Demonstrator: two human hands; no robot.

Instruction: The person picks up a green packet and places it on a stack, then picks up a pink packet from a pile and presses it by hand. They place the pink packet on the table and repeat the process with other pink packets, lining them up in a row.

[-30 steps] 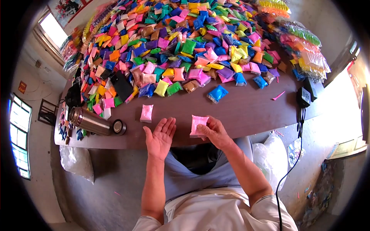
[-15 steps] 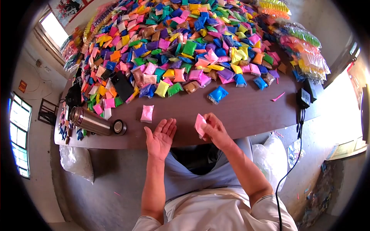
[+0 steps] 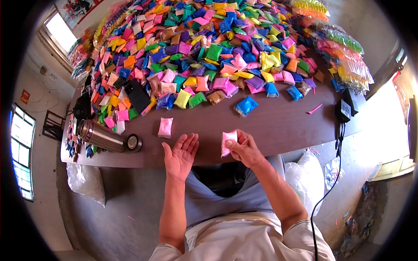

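Note:
Between the thumb and fingers of my right hand point(image 3: 244, 149) is a small pink packet point(image 3: 227, 143), its flat face turned up toward me. My left hand point(image 3: 180, 157) is palm up at the table's front edge, fingers stretched out, nothing in it. Just beyond its fingertips a second pink packet point(image 3: 165, 127) lies on the brown table point(image 3: 278, 126). A blue packet point(image 3: 246, 106) lies apart, farther off to the right. Behind these rises a large heap of packets point(image 3: 196, 52) in many colours.
On the left lie a steel flask point(image 3: 101, 136) on its side, its lid point(image 3: 134, 142) and a black phone point(image 3: 137, 96). At the right edge are black adapters point(image 3: 343, 111) with a hanging cable point(image 3: 333, 185). Clear plastic bags point(image 3: 310, 176) stand below the table. A pink strip point(image 3: 315, 109) lies at right.
My right hand has turned the pink packet, so its broad face now shows instead of a tilted side. The left hand has stayed almost still.

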